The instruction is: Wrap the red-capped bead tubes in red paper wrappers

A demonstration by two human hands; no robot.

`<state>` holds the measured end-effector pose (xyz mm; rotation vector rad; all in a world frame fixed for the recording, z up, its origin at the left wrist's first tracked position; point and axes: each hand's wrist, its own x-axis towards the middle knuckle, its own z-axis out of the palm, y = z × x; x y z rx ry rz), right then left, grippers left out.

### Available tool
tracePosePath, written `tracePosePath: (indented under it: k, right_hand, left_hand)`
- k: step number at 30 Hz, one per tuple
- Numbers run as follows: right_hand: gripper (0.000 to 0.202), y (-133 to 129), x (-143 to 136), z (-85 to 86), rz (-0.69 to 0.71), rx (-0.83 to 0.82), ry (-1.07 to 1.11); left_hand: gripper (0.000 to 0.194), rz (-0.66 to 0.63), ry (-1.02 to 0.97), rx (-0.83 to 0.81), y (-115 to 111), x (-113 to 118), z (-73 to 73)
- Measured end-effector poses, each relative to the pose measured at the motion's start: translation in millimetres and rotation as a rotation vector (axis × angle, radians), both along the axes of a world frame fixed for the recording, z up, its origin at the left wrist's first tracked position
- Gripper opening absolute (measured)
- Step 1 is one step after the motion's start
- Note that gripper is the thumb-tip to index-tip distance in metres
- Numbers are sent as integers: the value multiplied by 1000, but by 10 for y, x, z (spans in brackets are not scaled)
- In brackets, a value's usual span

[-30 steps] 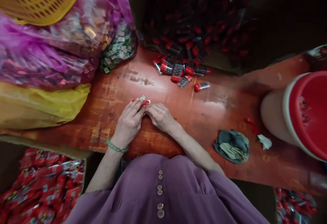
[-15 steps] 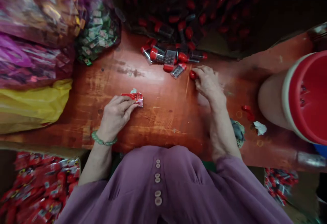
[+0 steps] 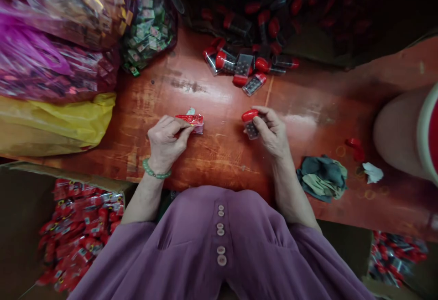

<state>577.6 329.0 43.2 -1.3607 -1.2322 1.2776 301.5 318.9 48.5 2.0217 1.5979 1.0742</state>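
My left hand (image 3: 169, 140), with a green bead bracelet at its wrist, pinches a small red printed packet (image 3: 194, 120) just above the wooden table (image 3: 212, 158). A pale scrap (image 3: 190, 111) shows behind the packet. In my right hand (image 3: 272, 131) is a clear container with a red cap (image 3: 250, 124), gripped between thumb and fingers; dark round beads show through its wall. The cap points up and away from me. Beyond both hands, several similar red-capped containers (image 3: 243, 66) lie in a loose heap.
Filled plastic bags (image 3: 92, 63) crowd the left side, with a yellow bag (image 3: 61, 122) below. A dark box of containers (image 3: 308, 40) stands at the back. To the right are a crumpled cloth (image 3: 323, 179), a white scrap (image 3: 372, 172) and a bucket (image 3: 398, 131). Red packets (image 3: 85, 227) fill a box lower left.
My right hand has come back from near the heap toward me, bringing the red-capped container. My left hand keeps its pinch on the packet. The whole view has shifted a little.
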Motion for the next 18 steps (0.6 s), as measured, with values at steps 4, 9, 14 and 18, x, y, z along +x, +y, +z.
tracePosePath:
  k: [4, 9, 14, 18]
  right_hand:
    - [36, -138, -241, 131, 64, -170, 248]
    - [29, -204, -430, 279, 230, -274, 316]
    - [28, -216, -489, 323, 296, -339, 383]
    - [29, -222, -437, 323, 409, -415, 381]
  left_hand:
    - [14, -31, -12, 46, -90, 7, 107]
    - [11, -124, 32, 115, -221, 22, 222]
    - [5, -246, -3, 218, -331, 100, 271]
    - [9, -296, -33, 223, -368, 166, 244]
